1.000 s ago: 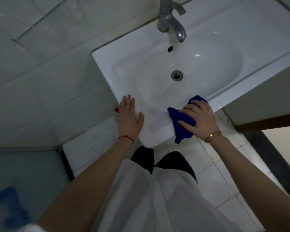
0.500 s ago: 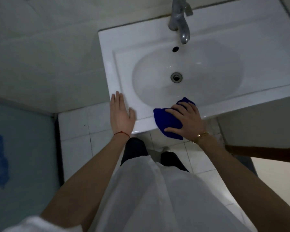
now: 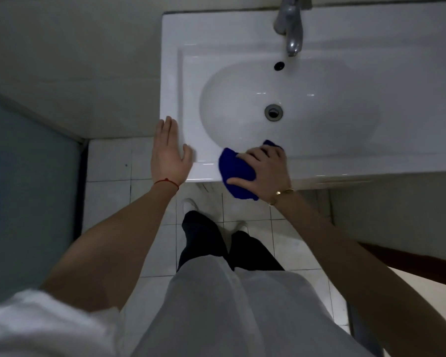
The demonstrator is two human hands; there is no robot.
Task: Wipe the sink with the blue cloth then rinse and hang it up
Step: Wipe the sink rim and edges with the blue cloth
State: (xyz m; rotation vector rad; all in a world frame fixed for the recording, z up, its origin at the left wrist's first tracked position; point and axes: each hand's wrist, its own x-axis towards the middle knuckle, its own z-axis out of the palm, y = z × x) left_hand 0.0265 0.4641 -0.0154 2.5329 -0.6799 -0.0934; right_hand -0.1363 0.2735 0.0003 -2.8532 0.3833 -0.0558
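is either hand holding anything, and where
The right hand grips the bunched blue cloth from on top, on the sink front rim. The left hand holds nothing.

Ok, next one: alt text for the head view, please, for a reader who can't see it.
Seen from above, the right hand presses a blue cloth on the front rim of a white sink, while the left hand rests flat on its left front corner. A metal tap overhangs the basin.

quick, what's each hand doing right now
Left hand: open, flat on the sink corner, holding nothing.
Right hand: fingers curled on the cloth at the front rim.
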